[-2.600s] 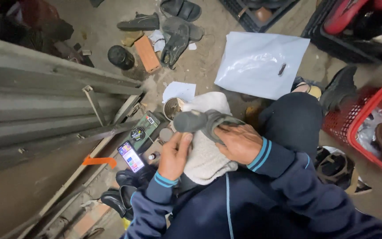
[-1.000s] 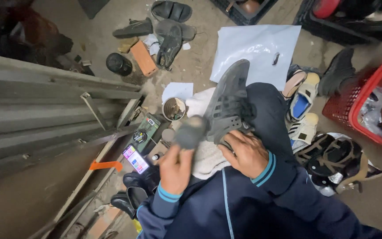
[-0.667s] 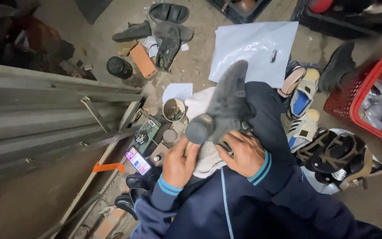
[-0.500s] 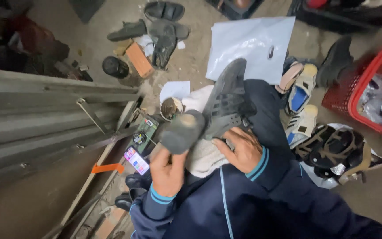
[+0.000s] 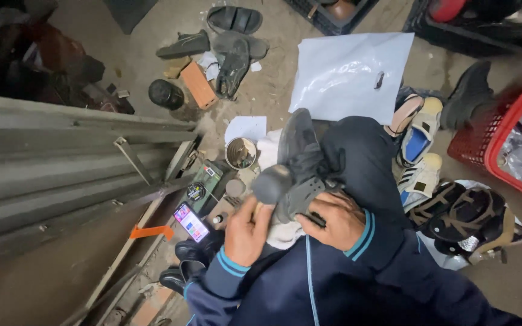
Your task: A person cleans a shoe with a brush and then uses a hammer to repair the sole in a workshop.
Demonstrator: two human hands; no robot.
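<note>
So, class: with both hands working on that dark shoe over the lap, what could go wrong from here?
1. The dark shoe is held only at its heel end by the left hand and right hand; it could tip off the lap.
2. The open tin and lit phone lie just below, so a drop might hit them.

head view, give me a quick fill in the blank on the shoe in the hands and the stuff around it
Both hands hold a dark grey ____ on the lap.
The basket at right is ____.
The lit phone lies to the person's ____.
The plastic bag on the floor is ____.

Missing: shoe; red; left; white
</note>
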